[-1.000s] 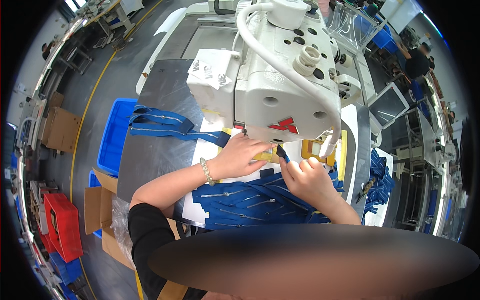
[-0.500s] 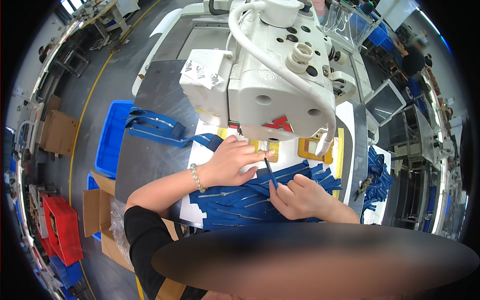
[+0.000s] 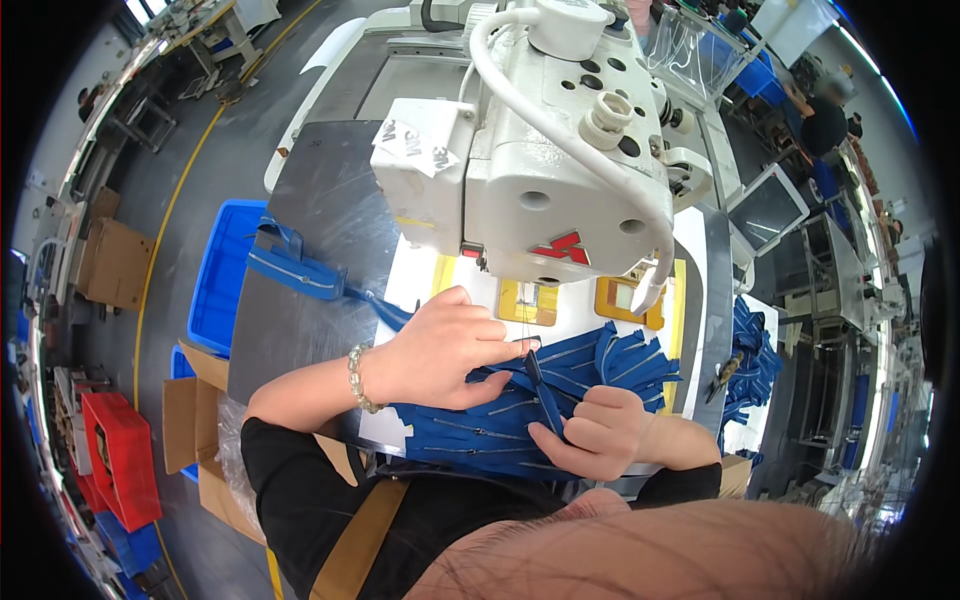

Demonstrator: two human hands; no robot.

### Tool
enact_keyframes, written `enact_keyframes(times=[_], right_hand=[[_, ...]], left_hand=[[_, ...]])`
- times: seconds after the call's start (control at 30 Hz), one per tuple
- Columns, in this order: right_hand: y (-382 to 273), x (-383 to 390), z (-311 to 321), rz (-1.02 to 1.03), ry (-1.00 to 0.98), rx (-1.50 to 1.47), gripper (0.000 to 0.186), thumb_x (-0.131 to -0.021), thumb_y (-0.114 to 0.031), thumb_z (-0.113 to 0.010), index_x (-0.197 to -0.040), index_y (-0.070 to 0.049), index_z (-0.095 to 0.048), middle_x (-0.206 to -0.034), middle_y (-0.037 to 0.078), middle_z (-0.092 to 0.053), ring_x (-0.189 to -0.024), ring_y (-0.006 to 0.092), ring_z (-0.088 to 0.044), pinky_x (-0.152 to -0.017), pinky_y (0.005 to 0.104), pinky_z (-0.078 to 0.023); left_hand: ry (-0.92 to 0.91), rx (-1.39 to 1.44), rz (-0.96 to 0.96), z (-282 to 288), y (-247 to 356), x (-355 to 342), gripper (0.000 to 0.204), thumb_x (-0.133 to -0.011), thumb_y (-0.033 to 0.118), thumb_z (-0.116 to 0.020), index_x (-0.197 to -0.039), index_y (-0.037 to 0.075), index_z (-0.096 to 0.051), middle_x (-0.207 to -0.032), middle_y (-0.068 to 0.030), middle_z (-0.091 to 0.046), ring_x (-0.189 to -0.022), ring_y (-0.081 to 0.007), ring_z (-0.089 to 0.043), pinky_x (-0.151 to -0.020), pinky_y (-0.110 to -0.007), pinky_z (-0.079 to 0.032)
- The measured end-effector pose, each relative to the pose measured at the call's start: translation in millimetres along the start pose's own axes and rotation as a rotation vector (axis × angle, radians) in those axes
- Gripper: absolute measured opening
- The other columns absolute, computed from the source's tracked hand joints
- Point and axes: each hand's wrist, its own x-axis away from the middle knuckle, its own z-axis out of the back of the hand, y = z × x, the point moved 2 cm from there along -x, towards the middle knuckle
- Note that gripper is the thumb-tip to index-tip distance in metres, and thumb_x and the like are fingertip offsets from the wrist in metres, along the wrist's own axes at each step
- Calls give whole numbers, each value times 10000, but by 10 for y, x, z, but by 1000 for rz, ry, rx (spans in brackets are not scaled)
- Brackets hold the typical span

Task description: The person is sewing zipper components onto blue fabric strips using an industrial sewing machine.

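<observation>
My left hand [image 3: 445, 348] reaches in below the sewing machine head, its index finger stretched to the upper end of a narrow blue strip [image 3: 545, 400] with a darker tip. Its thumb stands apart and the other fingers are curled; what they hold is hidden. My right hand [image 3: 598, 432] is closed on the strip's lower end. Fine threads run down from the machine to the strip's top. Under both hands lies a spread of blue zippers [image 3: 470, 425] with metallic teeth. A folded blue zipper length [image 3: 295, 272] trails from the left toward my left hand.
The white sewing machine [image 3: 560, 190] overhangs the work, with yellow frames [image 3: 527, 302] on a white plate beneath. More blue zippers [image 3: 755, 350] and snips [image 3: 727, 370] lie at right. Left stand a blue bin [image 3: 222, 300] and a cardboard box [image 3: 182, 420].
Both hands have come nearer to me with the narrow strip, away from the machine. The folded zipper length at left has shifted slightly left and down.
</observation>
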Motion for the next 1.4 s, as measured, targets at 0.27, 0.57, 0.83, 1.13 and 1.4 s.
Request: enact_keyframes(times=[0.27, 0.57, 0.83, 1.13, 1.4], right_hand=[[-125, 24, -177, -43, -58, -280, 470, -640, -103, -625, -1100, -9, -645, -741, 4, -440, -583, 118, -490, -520, 250, -392], [-180, 69, -326, -217, -142, -368, 561, -719, -76, -648, -1272, -84, -555, -1149, 159, -554, -607, 208, -577, -542, 288, -467], [-47, 86, -530, -536, -223, -703, 401, -855, -78, -628, -1250, -125, -573, -1296, 151, -543, -796, 307, -675, -642, 355, -556], [1, 35, -542, -418, -409, -1142, 522, -899, -112, -607, -1398, -85, -453, -1379, 209, -485, -1202, 349, -521, -975, 404, -442], [-35, 21, -627, -307, -376, -1015, 635, -856, -74, -639, -1436, -66, -380, -1478, 212, -365, -1245, 352, -485, -1011, 423, -397]], left_hand=[[-468, 587, 256, -120, -192, 11, 438, -853, 231, -664, -1266, 99, -609, -855, -30, -667, -772, -159, -616, -766, -318, -465], [-143, 1430, 588, -166, -294, 19, 333, -874, 134, -690, -1174, 3, -629, -898, -35, -683, -769, -65, -601, -738, -210, -466], [-140, 1098, 590, 198, -190, -33, 535, -793, 52, -763, -1292, 20, -574, -587, 121, -356, -528, -3, -266, -486, -202, -219], [-409, 1098, 521, 287, -266, 75, 664, -779, 73, -769, -1384, 49, -496, -587, 96, -302, -546, -37, -264, -530, -217, -251], [-345, 821, 497, 520, -474, 136, 581, -781, 74, -753, -1325, 38, -553, -569, 51, -400, -533, -36, -362, -520, -214, -328]])
